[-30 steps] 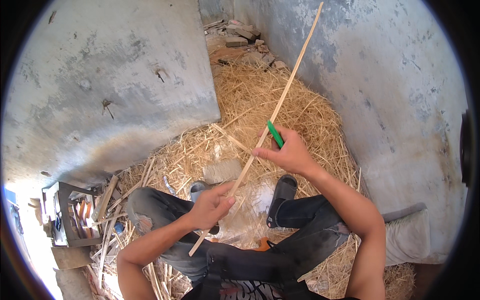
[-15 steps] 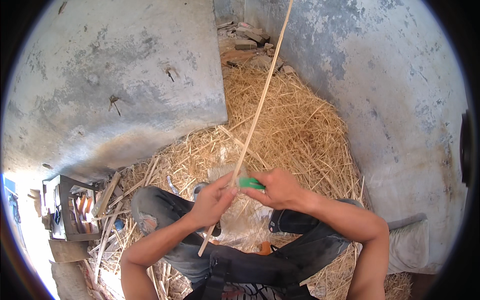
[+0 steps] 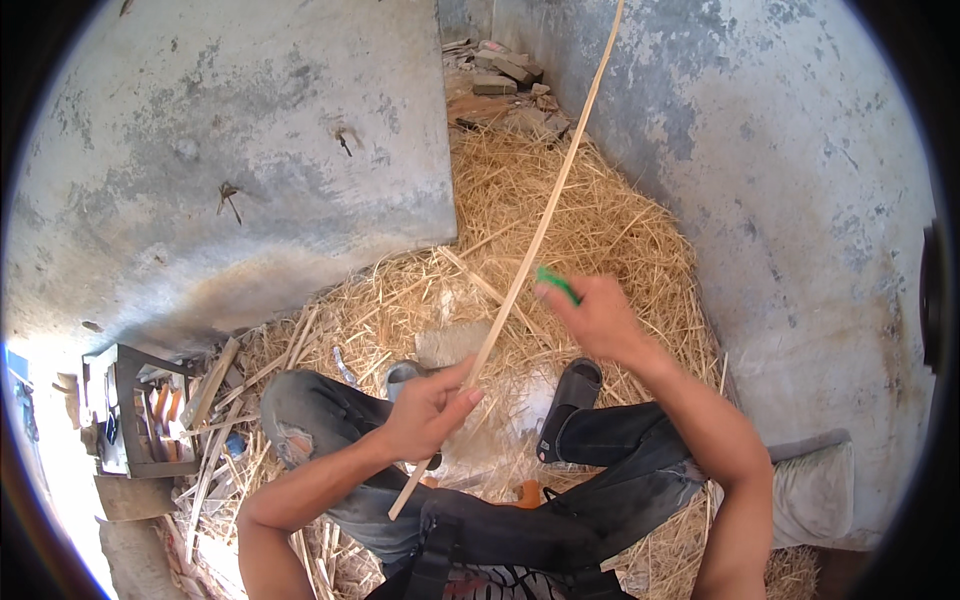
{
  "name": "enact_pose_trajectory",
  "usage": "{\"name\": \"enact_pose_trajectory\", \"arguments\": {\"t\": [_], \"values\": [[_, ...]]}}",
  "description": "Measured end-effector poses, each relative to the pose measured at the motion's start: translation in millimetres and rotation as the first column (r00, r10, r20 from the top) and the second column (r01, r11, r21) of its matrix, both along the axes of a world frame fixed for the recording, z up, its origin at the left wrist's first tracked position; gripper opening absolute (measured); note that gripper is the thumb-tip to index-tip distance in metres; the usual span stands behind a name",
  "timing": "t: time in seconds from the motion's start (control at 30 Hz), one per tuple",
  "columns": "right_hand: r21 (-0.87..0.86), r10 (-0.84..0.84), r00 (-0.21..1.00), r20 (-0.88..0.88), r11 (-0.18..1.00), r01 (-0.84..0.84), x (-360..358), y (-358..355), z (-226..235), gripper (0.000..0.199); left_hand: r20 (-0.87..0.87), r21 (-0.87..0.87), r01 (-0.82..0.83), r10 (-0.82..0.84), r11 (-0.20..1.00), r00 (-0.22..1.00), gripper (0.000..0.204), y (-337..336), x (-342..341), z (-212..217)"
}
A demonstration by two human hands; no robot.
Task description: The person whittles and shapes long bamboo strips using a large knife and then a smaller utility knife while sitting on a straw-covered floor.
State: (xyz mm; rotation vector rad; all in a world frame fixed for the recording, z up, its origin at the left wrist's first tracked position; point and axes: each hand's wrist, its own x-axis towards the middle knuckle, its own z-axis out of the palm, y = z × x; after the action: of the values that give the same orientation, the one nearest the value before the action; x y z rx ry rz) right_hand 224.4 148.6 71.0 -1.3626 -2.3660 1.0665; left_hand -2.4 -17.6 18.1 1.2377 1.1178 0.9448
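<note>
Long thin cane strip (image 3: 540, 235), pale, slightly bowed, running from below the left hand (image 3: 428, 410) up and away past the right hand (image 3: 598, 318) toward the top of the view. Lower part pinched in the left hand, thumb and fingers closed round it; short free end projecting just below that grip, over the lap. Above the grip, rising diagonally across the straw (image 3: 590, 230), passing just beside the right hand on its left side; contact between strip and right hand not determinable. Right hand closed on a small green-handled tool (image 3: 556, 283), green end protruding at the fingertips, close to the strip; blade not visible. Beyond the right hand's grip, strip continuing free and unsupported in front of the grey plastered wall (image 3: 790, 180). Beneath the left-hand grip: legs in dark trousers (image 3: 560, 520), bent, seated on straw. Dark sandal (image 3: 566, 400) below and between the two hands, on the right foot. Flat grey stone (image 3: 450, 342) just above the left hand, lying in the straw. Large concrete slab (image 3: 250, 150) well to the left of both grips. Small open box of tools (image 3: 135, 410) far left of the left hand, near loose wooden splints (image 3: 215, 385). Rubble of broken blocks (image 3: 505, 70) well beyond the right hand, at the corner.
</note>
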Motion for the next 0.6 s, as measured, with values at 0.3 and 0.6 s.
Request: {"name": "enact_pose_trajectory", "arguments": {"t": [0.3, 0.6], "values": [[0.160, 0.053, 0.997, -0.049, 0.986, -0.044, -4.4, -21.9, -39.2, 0.039, -0.095, 0.306, 0.094, -0.068, 0.947, 0.993, 0.049, 3.1, -1.2, 7.6], [0.228, 0.197, 0.974, -0.109, 0.959, -0.168, -3.9, -36.8, -1.4, 0.047, -0.032, 0.216, -0.058, 0.067, 0.975, 0.997, 0.048, 7.1, -1.2, -0.4]]}}
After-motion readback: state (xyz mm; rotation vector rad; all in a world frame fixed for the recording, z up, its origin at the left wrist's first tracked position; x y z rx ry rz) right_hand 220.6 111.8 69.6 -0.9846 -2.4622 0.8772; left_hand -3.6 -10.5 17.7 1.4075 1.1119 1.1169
